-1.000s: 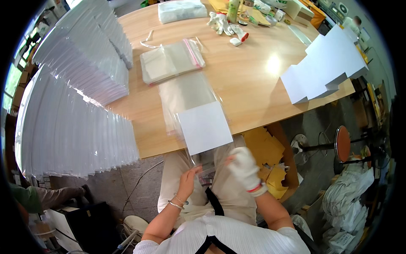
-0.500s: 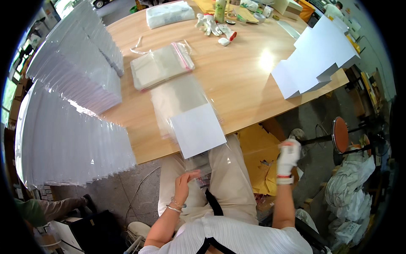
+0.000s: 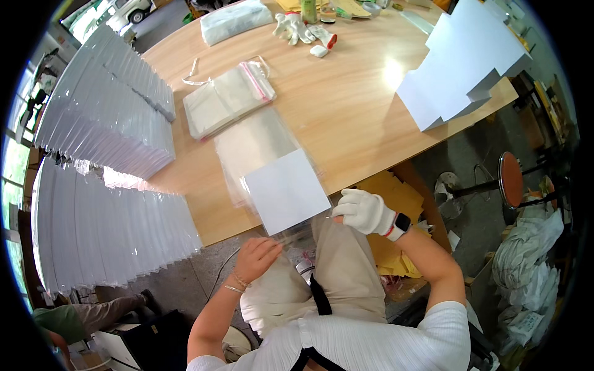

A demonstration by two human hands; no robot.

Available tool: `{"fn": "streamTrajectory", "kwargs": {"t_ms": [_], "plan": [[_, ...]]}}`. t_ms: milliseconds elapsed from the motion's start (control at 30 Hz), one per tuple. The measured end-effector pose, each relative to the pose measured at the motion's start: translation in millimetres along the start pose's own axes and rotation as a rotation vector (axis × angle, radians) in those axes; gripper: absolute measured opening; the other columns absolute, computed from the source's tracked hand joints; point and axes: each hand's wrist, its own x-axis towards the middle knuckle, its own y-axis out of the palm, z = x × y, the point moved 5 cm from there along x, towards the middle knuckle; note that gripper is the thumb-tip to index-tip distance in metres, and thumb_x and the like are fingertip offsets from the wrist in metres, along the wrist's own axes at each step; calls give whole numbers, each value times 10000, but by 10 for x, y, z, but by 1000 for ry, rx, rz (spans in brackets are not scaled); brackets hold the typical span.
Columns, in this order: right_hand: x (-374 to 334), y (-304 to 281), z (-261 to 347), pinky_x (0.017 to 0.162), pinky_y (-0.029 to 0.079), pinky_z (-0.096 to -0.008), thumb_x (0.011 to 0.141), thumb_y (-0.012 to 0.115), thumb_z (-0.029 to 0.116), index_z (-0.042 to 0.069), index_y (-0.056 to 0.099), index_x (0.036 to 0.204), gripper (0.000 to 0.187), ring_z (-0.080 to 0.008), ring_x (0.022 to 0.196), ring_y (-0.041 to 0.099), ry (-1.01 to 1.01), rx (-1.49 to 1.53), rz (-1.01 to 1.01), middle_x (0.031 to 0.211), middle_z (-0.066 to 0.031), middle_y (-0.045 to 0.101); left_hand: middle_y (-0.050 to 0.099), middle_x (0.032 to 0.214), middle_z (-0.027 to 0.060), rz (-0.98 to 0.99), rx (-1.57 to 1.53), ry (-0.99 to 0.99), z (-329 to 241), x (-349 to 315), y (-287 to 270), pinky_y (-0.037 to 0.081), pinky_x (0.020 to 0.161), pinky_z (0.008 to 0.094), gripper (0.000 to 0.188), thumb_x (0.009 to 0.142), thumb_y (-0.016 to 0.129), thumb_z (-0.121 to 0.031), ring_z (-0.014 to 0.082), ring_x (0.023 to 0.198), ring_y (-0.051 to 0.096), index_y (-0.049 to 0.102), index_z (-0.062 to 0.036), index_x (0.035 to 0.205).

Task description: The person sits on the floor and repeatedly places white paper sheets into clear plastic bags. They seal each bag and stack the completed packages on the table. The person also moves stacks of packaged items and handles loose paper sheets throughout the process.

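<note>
The wooden table fills the upper middle. Fanned stacks of white sheets spread from nine to eleven o'clock, and loose white cards lie at two o'clock. A white card in a clear sleeve overhangs the table's near edge at centre. At six o'clock, the bare left hand pinches the sleeve's lower flap; the gloved right hand, at four o'clock, grips the same flap's right end.

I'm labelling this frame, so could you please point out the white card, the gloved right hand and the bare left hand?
white card [image 3: 286, 190], head view, middle of its face.
right hand [image 3: 361, 211], head view, back of the glove.
left hand [image 3: 257, 256], head view, back of the hand.
</note>
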Motion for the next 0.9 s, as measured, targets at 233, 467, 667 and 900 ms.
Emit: {"fn": "streamTrajectory", "kwargs": {"t_ms": [233,467,667,900], "plan": [[-27,201,-391,562,462,-358,759,523,117,65,555,679,101,-274,620,588,792,428,-33,637,-107,587,580,698,103,-308,-558,-867,417,-36,162,454,564,292,89,833,571,-107,187,634,575,579,-19,821],[58,366,-338,490,429,-421,774,535,216,75,467,642,204,-328,566,566,1015,-153,-6,568,-131,546,579,606,108,-207,-228,-1030,540,55,188,463,517,303,156,867,518,-132,196,548,583,549,17,833],[-50,345,-412,544,431,-441,805,536,292,80,496,728,229,-360,638,571,1177,-12,-84,636,-133,580,601,693,92,-303,-576,-1205,596,-62,279,468,534,296,228,872,531,-205,170,589,583,518,13,936],[128,364,-151,604,403,-295,822,575,270,23,511,1088,368,-140,624,475,1133,440,-178,679,-50,502,549,897,67,-209,-1000,-1197,373,-102,186,446,617,252,407,870,548,-322,142,755,533,467,17,1078]]}}
